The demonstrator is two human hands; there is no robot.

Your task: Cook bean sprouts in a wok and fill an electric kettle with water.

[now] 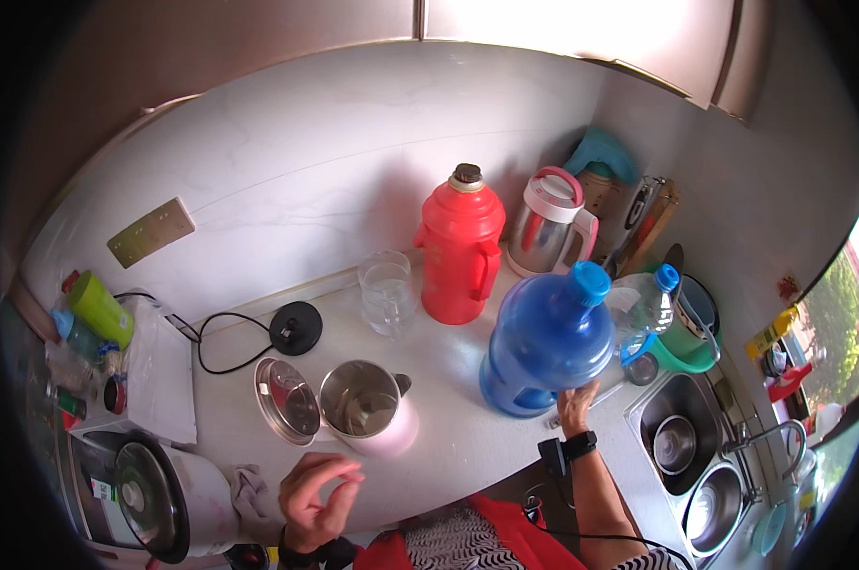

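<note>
A big blue plastic water jug [552, 342] with a blue cap stands on the counter, slightly tilted in view. My right hand [577, 407] grips its lower right side, and some of the fingers are hidden by it. To the left, my left hand [320, 494] is held in the air with nothing in it, thumb and fingers curved apart. Just beyond that hand is a pink electric kettle [388, 436] with a steel inside. Its round lid [287, 400] is swung back to the left. A black kettle base [295, 328] with a cord lies behind.
A red thermos flask [461, 242], a glass pitcher [387, 292] and a soy milk maker [546, 228] stand near the wall. Clear plastic bottle [643, 303] and green basin [686, 349] are at right, by the double sink [675, 388]. A rice cooker [187, 495] and grey cloth [250, 489] are at left.
</note>
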